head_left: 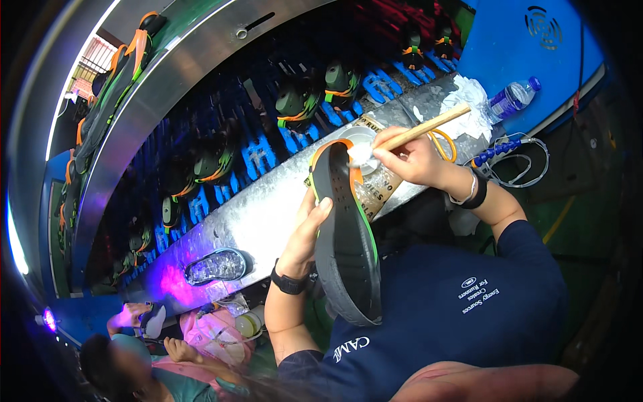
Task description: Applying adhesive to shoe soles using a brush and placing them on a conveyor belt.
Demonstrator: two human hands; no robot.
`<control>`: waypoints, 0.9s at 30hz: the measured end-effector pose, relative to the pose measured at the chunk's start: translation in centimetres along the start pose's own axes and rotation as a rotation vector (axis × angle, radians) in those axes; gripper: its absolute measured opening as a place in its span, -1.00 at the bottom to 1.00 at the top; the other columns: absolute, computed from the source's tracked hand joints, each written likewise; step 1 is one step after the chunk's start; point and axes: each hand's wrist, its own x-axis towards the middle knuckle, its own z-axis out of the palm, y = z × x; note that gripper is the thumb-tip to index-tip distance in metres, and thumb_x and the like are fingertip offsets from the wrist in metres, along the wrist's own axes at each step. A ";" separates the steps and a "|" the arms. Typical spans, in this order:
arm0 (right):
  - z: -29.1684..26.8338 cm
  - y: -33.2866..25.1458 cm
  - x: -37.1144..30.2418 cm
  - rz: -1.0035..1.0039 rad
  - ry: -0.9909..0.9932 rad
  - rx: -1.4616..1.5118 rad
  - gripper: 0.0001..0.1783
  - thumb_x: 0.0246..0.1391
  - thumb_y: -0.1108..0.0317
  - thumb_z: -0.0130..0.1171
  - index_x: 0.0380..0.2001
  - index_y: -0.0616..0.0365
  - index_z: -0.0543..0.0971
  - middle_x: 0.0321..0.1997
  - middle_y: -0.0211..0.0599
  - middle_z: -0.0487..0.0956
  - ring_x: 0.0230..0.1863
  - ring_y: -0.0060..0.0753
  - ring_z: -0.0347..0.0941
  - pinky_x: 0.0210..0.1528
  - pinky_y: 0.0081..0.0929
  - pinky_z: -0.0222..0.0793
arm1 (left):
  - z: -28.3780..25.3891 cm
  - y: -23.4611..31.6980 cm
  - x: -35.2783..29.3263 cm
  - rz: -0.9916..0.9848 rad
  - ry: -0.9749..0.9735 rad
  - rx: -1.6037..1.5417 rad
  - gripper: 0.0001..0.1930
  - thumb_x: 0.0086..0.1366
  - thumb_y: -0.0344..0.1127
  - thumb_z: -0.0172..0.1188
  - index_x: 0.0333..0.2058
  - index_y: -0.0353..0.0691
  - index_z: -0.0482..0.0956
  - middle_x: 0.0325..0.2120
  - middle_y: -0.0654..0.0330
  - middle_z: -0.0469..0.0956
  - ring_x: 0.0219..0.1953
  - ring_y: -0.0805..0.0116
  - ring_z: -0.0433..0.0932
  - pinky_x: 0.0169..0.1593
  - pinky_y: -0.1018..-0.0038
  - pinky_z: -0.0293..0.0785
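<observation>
My left hand [303, 234] grips a black shoe sole [345, 251] by its side, with the fingers behind it. The sole stands tilted up, its inner face toward me, with an orange and green rim. My right hand [412, 161] is closed around a brush [437, 125] with a pale wooden handle. The brush's white-coated end is beside the sole's upper edge, over a round dish [343, 136] of white stuff. Whether the bristles touch the sole or the dish, I cannot tell. The dish sits on cardboard [375, 194] on the metal ledge.
Blue racks [258, 157] holding dark shoe parts [295, 104] run behind the metal ledge [268, 191]. Another sole [216, 266] lies on it at left. Crumpled white paper [469, 100], a plastic bottle [512, 100] and a blue jointed hose [495, 153] are at right. A co-worker [181, 372] sits lower left.
</observation>
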 end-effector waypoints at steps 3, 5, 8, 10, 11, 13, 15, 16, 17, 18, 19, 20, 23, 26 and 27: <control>0.3 0.1 0.2 -0.066 0.002 -0.106 -0.91 -0.11 0.51 0.04 -0.45 0.22 0.41 -0.55 -0.50 0.35 -0.62 -0.83 0.17 -0.63 -0.83 0.05 | 0.2 0.4 0.1 0.047 -0.014 0.096 -0.38 0.08 -0.17 0.00 0.06 -0.30 -0.01 -0.14 0.05 0.28 -0.14 0.35 0.35 -0.10 0.48 0.30; 0.8 0.0 0.0 -0.086 -0.029 -0.140 -0.92 -0.12 0.51 0.05 -0.46 0.22 0.41 -0.58 -0.52 0.35 -0.64 -0.84 0.16 -0.65 -0.83 0.04 | 0.1 0.5 0.4 0.055 0.018 0.136 -0.37 0.07 -0.16 0.02 0.05 -0.31 0.00 -0.13 0.05 0.27 -0.12 0.36 0.32 -0.07 0.48 0.27; 1.4 -0.5 -0.8 -0.064 -0.059 -0.109 -0.93 -0.12 0.50 0.05 -0.47 0.21 0.42 -0.61 -0.53 0.34 -0.66 -0.84 0.15 -0.67 -0.83 0.02 | -0.1 0.7 1.0 0.078 0.032 0.181 -0.36 0.04 -0.15 0.05 0.03 -0.35 0.03 -0.12 0.06 0.26 -0.08 0.36 0.28 -0.03 0.47 0.21; 1.5 -1.0 -1.4 -0.047 -0.077 -0.080 -0.93 -0.12 0.50 0.05 -0.47 0.21 0.42 -0.60 -0.52 0.34 -0.66 -0.84 0.15 -0.67 -0.82 0.02 | -0.4 0.8 1.3 0.081 0.033 0.195 -0.35 0.03 -0.14 0.06 0.02 -0.36 0.04 -0.12 0.06 0.26 -0.07 0.36 0.26 -0.02 0.46 0.18; 1.5 -1.3 -1.6 -0.035 -0.103 -0.031 -0.93 -0.12 0.50 0.05 -0.47 0.21 0.42 -0.59 -0.52 0.34 -0.66 -0.85 0.16 -0.67 -0.82 0.02 | -0.6 0.9 1.5 0.086 0.015 0.196 -0.36 0.04 -0.15 0.05 0.01 -0.37 0.05 -0.12 0.06 0.26 -0.07 0.36 0.26 -0.02 0.47 0.18; 1.6 -1.8 -2.0 -0.032 -0.102 -0.034 -0.92 -0.13 0.51 0.04 -0.46 0.22 0.43 -0.57 -0.49 0.35 -0.66 -0.83 0.16 -0.67 -0.82 0.02 | -0.9 1.1 1.8 0.089 -0.002 0.194 -0.38 0.04 -0.16 0.05 0.01 -0.39 0.06 -0.12 0.06 0.26 -0.07 0.36 0.26 -0.02 0.47 0.17; 1.5 -2.3 -2.4 -0.050 -0.156 -0.036 -0.92 -0.14 0.52 0.04 -0.47 0.22 0.43 -0.55 -0.47 0.36 -0.66 -0.83 0.17 -0.68 -0.81 0.02 | -1.2 1.4 2.1 0.111 -0.020 0.207 -0.41 0.06 -0.20 0.04 0.01 -0.37 0.06 -0.13 0.06 0.26 -0.07 0.37 0.26 -0.02 0.48 0.17; 1.5 -2.6 -2.5 -0.033 -0.169 -0.019 -0.92 -0.15 0.52 0.05 -0.48 0.22 0.42 -0.58 -0.47 0.36 -0.68 -0.82 0.17 -0.69 -0.81 0.02 | -1.2 1.5 2.1 0.096 -0.010 0.187 -0.45 0.07 -0.25 0.03 -0.01 -0.37 0.08 -0.14 0.07 0.28 -0.09 0.39 0.28 -0.03 0.50 0.18; 1.5 -2.8 -2.7 -0.027 -0.165 -0.020 -0.92 -0.15 0.52 0.05 -0.48 0.22 0.42 -0.58 -0.47 0.36 -0.68 -0.82 0.17 -0.69 -0.81 0.02 | -1.2 1.7 2.2 0.097 -0.009 0.187 -0.45 0.07 -0.25 0.03 -0.01 -0.37 0.08 -0.14 0.07 0.28 -0.09 0.39 0.28 -0.03 0.50 0.18; 1.5 -3.0 -2.8 -0.056 -0.176 -0.028 -0.92 -0.16 0.53 0.05 -0.48 0.22 0.42 -0.59 -0.47 0.37 -0.69 -0.82 0.16 -0.70 -0.80 0.02 | -1.2 1.9 2.3 0.094 -0.008 0.174 -0.45 0.07 -0.25 0.03 -0.01 -0.37 0.08 -0.15 0.07 0.29 -0.10 0.40 0.29 -0.03 0.51 0.19; 1.5 -3.3 -2.9 -0.076 -0.190 -0.038 -0.91 -0.16 0.53 0.05 -0.48 0.22 0.42 -0.60 -0.46 0.38 -0.71 -0.82 0.15 -0.71 -0.80 0.02 | -1.1 2.1 2.4 0.088 -0.005 0.159 -0.46 0.08 -0.26 0.04 -0.01 -0.36 0.08 -0.16 0.08 0.30 -0.12 0.41 0.31 -0.04 0.53 0.20; 1.5 -3.5 -3.0 -0.110 -0.198 -0.080 -0.89 -0.19 0.54 0.06 -0.48 0.22 0.42 -0.61 -0.45 0.40 -0.75 -0.80 0.14 -0.74 -0.78 0.02 | -0.9 2.3 2.4 0.087 -0.006 0.173 -0.45 0.08 -0.27 0.04 0.00 -0.35 0.06 -0.18 0.09 0.32 -0.17 0.44 0.35 -0.09 0.57 0.24; 1.5 -4.0 -3.2 -0.176 -0.251 -0.032 -0.88 -0.21 0.56 0.06 -0.48 0.22 0.42 -0.60 -0.43 0.40 -0.76 -0.78 0.14 -0.75 -0.77 0.02 | -0.6 2.8 2.6 0.088 0.023 0.242 -0.43 0.08 -0.25 0.04 0.01 -0.34 0.04 -0.23 0.10 0.36 -0.22 0.46 0.38 -0.16 0.60 0.29; 1.5 -4.4 -3.5 -0.184 -0.271 -0.024 -0.87 -0.22 0.54 0.08 -0.48 0.23 0.42 -0.61 -0.42 0.40 -0.76 -0.78 0.15 -0.75 -0.77 0.03 | -0.9 3.0 2.8 0.078 0.029 0.270 -0.44 0.09 -0.25 0.03 0.01 -0.32 0.04 -0.28 0.11 0.39 -0.28 0.49 0.40 -0.24 0.65 0.30; 1.4 -4.5 -3.6 -0.191 -0.301 -0.027 -0.87 -0.22 0.53 0.08 -0.48 0.23 0.42 -0.61 -0.41 0.41 -0.76 -0.78 0.15 -0.74 -0.77 0.02 | -1.1 3.0 2.9 0.077 0.028 0.273 -0.44 0.09 -0.25 0.03 0.01 -0.32 0.04 -0.28 0.11 0.39 -0.28 0.49 0.40 -0.24 0.65 0.30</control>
